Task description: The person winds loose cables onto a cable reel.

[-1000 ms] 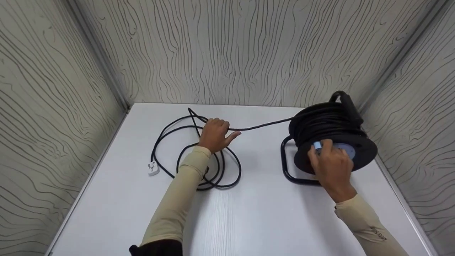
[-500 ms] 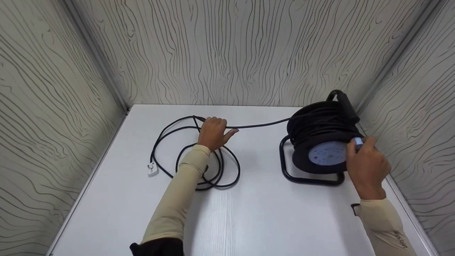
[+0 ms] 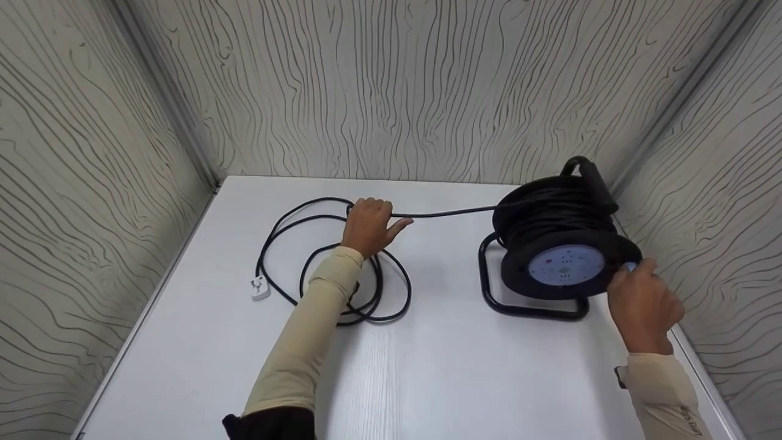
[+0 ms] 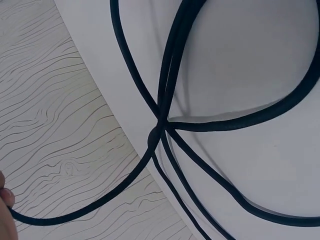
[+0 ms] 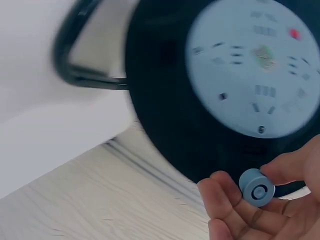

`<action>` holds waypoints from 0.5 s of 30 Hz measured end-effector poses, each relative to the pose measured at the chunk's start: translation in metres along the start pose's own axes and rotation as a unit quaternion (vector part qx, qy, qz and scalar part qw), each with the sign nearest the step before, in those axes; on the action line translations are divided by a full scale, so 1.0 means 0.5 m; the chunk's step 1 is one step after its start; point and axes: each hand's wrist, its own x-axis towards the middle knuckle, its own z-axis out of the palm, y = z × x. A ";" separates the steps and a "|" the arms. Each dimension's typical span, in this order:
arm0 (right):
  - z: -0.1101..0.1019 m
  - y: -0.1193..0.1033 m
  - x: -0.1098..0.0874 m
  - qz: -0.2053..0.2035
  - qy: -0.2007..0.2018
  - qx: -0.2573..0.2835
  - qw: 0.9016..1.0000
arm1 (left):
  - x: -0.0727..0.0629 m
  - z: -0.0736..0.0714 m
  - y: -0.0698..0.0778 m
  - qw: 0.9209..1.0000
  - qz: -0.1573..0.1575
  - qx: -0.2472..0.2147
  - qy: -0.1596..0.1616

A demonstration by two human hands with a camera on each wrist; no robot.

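A black cable reel point(image 3: 559, 244) with a pale blue socket face point(image 3: 567, 265) stands on its tubular frame at the right of the table. My right hand point(image 3: 646, 302) grips the small blue crank knob point(image 5: 256, 187) at the reel's rim, thumb and fingers around it. My left hand point(image 3: 368, 227) holds the black cable point(image 3: 452, 212), which runs taut from its fingers to the drum. In the left wrist view only the fingers point(image 4: 6, 197) show at the edge, with the cable trailing from them. Loose cable loops point(image 4: 175, 75) cross one another under and beside the left forearm.
A white plug point(image 3: 259, 288) lies on the table at the cable's end, far left. The white table point(image 3: 464, 379) is walled by wood-grain panels point(image 3: 391, 91) at the back and both sides. The reel's carrying handle point(image 3: 599, 186) leans near the back right corner.
My right hand has swung right and then slightly down with the crank knob, turning the reel face. The left hand stays nearly in place while the peaked cable loop behind it has drawn in.
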 end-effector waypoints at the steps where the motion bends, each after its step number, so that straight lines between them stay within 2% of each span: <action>1: 0.009 0.007 -0.005 0.001 -0.011 -0.003 1.000 | 0.002 -0.002 0.003 1.000 0.001 0.001 -0.002; 6: 0.058 0.035 -0.036 0.010 -0.112 -0.008 0.994 | 0.021 -0.010 0.027 0.999 0.033 -0.012 0.011; 8: 0.082 0.036 -0.049 0.003 -0.139 -0.006 0.990 | 0.033 -0.013 0.039 0.998 0.046 -0.018 0.024; 10: 0.106 0.029 -0.062 -0.004 -0.157 -0.004 0.988 | 0.044 -0.016 0.050 0.998 0.050 -0.018 0.040; 15: 0.156 -0.008 -0.095 -0.035 -0.164 -0.005 0.986 | 0.062 -0.018 0.074 0.997 0.037 -0.013 0.073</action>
